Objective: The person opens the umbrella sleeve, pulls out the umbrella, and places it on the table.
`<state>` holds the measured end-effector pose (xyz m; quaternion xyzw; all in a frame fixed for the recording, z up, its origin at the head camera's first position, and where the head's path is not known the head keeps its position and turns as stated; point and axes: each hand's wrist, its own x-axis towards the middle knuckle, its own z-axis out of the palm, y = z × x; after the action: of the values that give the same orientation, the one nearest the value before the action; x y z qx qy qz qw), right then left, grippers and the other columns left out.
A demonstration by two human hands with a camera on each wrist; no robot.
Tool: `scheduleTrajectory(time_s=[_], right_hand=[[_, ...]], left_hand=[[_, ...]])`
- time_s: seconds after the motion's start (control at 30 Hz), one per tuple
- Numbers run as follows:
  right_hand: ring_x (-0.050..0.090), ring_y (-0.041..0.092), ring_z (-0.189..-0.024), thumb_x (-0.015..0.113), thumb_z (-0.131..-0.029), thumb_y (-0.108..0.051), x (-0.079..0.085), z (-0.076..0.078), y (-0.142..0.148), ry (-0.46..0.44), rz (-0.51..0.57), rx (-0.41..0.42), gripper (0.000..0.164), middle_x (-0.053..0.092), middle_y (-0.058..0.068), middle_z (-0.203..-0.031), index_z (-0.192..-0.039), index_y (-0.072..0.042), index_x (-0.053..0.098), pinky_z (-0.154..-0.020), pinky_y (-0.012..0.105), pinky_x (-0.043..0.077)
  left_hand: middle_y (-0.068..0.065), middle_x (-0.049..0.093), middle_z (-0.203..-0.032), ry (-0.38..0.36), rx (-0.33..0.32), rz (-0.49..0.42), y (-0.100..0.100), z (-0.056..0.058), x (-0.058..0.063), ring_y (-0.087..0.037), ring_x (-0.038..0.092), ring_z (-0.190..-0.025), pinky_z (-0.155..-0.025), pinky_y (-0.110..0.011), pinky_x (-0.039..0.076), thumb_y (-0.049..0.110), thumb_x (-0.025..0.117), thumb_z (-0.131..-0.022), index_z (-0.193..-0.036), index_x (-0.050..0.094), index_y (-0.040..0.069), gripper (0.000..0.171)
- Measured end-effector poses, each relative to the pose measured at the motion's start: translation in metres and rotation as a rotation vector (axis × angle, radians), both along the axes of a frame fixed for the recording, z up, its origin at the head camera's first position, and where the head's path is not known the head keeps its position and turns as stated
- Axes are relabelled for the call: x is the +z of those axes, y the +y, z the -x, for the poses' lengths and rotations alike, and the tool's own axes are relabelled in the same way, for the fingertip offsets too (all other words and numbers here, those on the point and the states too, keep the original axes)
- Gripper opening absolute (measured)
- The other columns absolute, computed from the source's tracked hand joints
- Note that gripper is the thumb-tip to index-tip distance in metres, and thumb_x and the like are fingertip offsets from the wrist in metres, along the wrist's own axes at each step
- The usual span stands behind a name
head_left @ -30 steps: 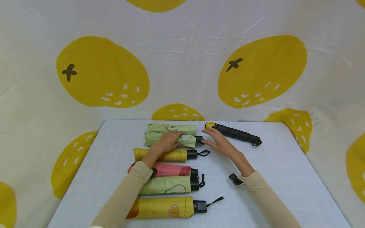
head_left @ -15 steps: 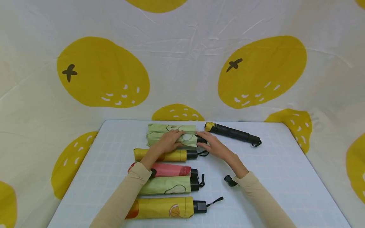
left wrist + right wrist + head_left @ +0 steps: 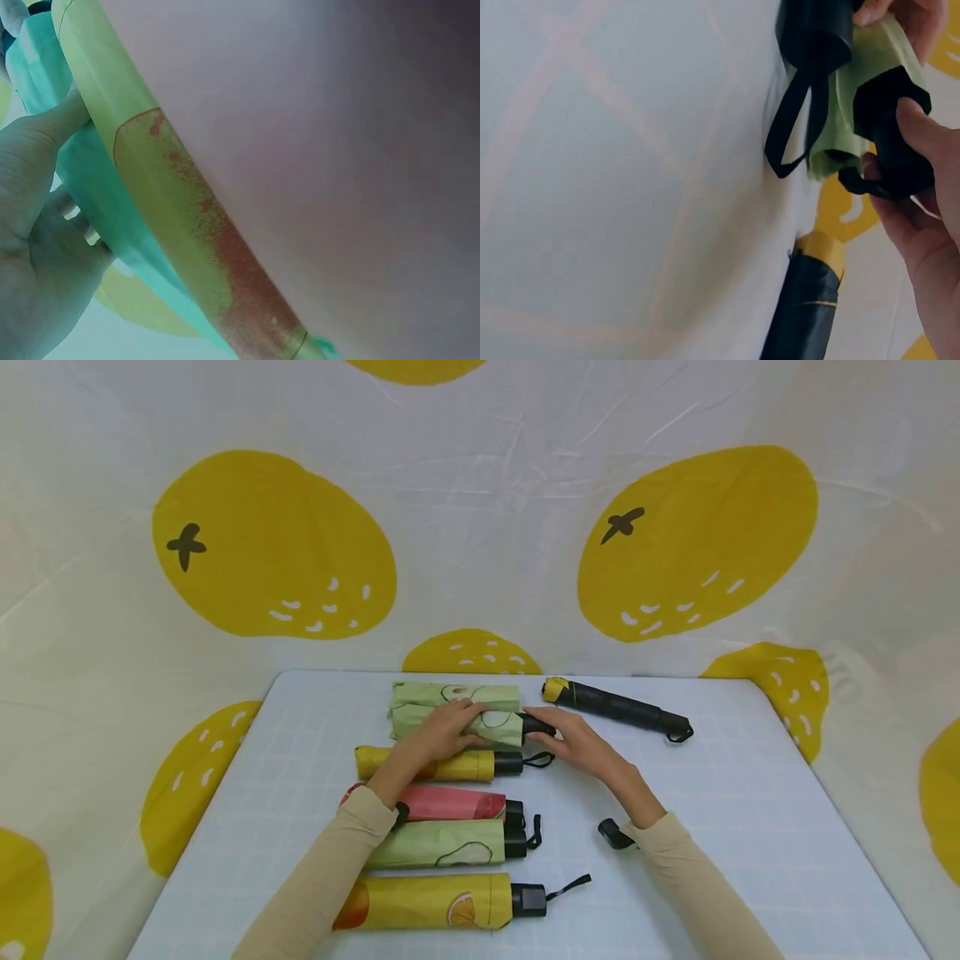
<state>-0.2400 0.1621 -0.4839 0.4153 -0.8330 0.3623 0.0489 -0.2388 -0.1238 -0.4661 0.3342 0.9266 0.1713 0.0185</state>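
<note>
My left hand (image 3: 444,731) lies over a folded light green umbrella (image 3: 504,728) with an avocado outline and grips it. Its black handle (image 3: 900,150) is pinched between thumb and fingers of my right hand (image 3: 934,202). In the left wrist view, my left thumb and fingers curl round this green umbrella (image 3: 105,187). Just behind it lies another green umbrella (image 3: 491,695), partly covered. A yellow umbrella (image 3: 472,766) with a black handle and wrist loop lies in front, partly hidden by my left wrist.
Nearer on the white table (image 3: 750,827) lie a pink umbrella (image 3: 450,803), a green one (image 3: 442,845) and a yellow one with orange slices (image 3: 427,902), handles rightward. A black umbrella (image 3: 622,706) with a yellow end lies slanted at back right. A fruit-print cloth (image 3: 480,527) hangs behind.
My right hand has moved left and taken hold of the green umbrella's black handle. The umbrella has shifted slightly right. My left hand has stayed on it.
</note>
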Motion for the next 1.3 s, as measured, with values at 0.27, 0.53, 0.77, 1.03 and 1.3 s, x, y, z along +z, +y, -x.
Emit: scheduleTrajectory(time_s=[0.27, 0.53, 0.77, 1.03, 1.3], right_hand=[[0.061, 0.036, -0.124, 0.075, -0.092, -0.002, 0.001, 0.001, 0.016, 0.022, -0.012, -0.020, 0.048, 0.065, 0.021, -0.134, -0.137, 0.005, 0.061, -0.099, 0.051, 0.052], [0.059, 0.036, -0.127, 0.074, -0.092, -0.002, 0.002, -0.002, 0.027, 0.013, -0.011, -0.021, 0.048, 0.064, 0.021, -0.136, -0.139, 0.003, 0.061, -0.103, 0.051, 0.048], [0.060, 0.037, -0.126, 0.076, -0.091, -0.001, 0.003, -0.004, 0.031, 0.016, -0.009, -0.034, 0.049, 0.065, 0.020, -0.135, -0.137, 0.004, 0.062, -0.103, 0.053, 0.048], [0.058, 0.039, -0.129, 0.077, -0.091, -0.003, 0.004, -0.003, 0.027, -0.033, -0.047, -0.054, 0.049, 0.063, 0.022, -0.136, -0.137, 0.007, 0.061, -0.105, 0.055, 0.046], [0.059, 0.036, -0.125, 0.077, -0.093, -0.014, 0.009, -0.003, 0.014, -0.069, -0.109, -0.058, 0.055, 0.062, 0.021, -0.138, -0.140, 0.006, 0.058, -0.103, 0.053, 0.048]], left_hand=[[-0.017, 0.061, -0.126, -0.010, 0.003, -0.017, 0.001, -0.001, 0.001, -0.034, 0.059, -0.115, -0.103, -0.050, 0.047, 0.026, 0.074, -0.097, -0.146, 0.052, 0.002, 0.059], [-0.020, 0.060, -0.129, -0.030, -0.008, -0.018, -0.001, -0.002, 0.001, -0.036, 0.059, -0.115, -0.102, -0.052, 0.047, 0.026, 0.073, -0.098, -0.147, 0.050, 0.000, 0.060], [-0.022, 0.055, -0.142, -0.083, -0.011, 0.003, -0.001, 0.000, 0.001, -0.039, 0.053, -0.130, -0.112, -0.054, 0.040, 0.024, 0.069, -0.100, -0.151, 0.046, 0.000, 0.060], [-0.022, 0.045, -0.153, -0.143, -0.007, 0.014, 0.001, 0.001, -0.001, -0.041, 0.040, -0.143, -0.117, -0.060, 0.029, 0.019, 0.061, -0.105, -0.153, 0.040, -0.002, 0.056], [-0.023, 0.047, -0.151, -0.155, -0.005, -0.032, 0.006, 0.000, -0.004, -0.041, 0.039, -0.142, -0.117, -0.060, 0.027, 0.015, 0.059, -0.106, -0.150, 0.042, -0.002, 0.050]])
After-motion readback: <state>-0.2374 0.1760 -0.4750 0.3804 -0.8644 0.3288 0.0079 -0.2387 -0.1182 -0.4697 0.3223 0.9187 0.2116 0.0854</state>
